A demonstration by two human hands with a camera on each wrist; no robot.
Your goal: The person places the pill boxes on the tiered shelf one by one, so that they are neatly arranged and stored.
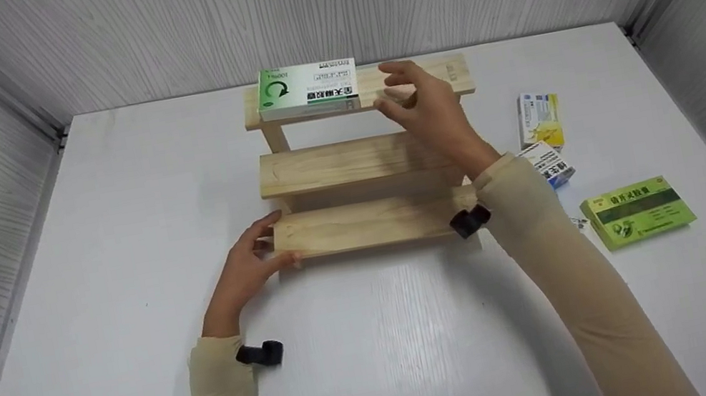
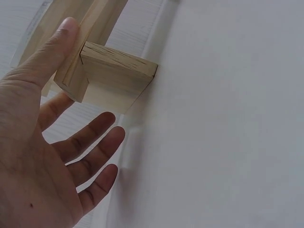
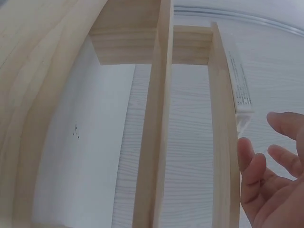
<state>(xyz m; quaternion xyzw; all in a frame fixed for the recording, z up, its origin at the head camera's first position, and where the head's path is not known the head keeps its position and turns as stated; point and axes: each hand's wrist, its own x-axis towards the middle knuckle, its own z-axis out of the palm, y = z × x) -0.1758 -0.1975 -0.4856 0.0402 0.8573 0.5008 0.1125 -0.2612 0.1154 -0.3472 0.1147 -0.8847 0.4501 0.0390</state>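
A three-tier wooden rack [image 1: 368, 224] stands in the middle of the white table. A white and green medicine box [image 1: 304, 87] lies flat on the left part of its top tier; in the right wrist view only the box's narrow side [image 3: 240, 80] shows. My left hand [image 1: 245, 268] grips the left end of the lowest tier, thumb at the front edge, index finger on the other side, the other fingers spread free. Just right of the box, my right hand [image 1: 428, 108] hovers by the top tier with bent, parted fingers and nothing between them.
To the right of the rack lie a white and yellow box [image 1: 539, 120], a white and blue box [image 1: 546, 162] partly behind the right sleeve, and a green medicine box [image 1: 639, 213]. Grey wood-grain panels [image 1: 319, 8] enclose the table at the back and sides.
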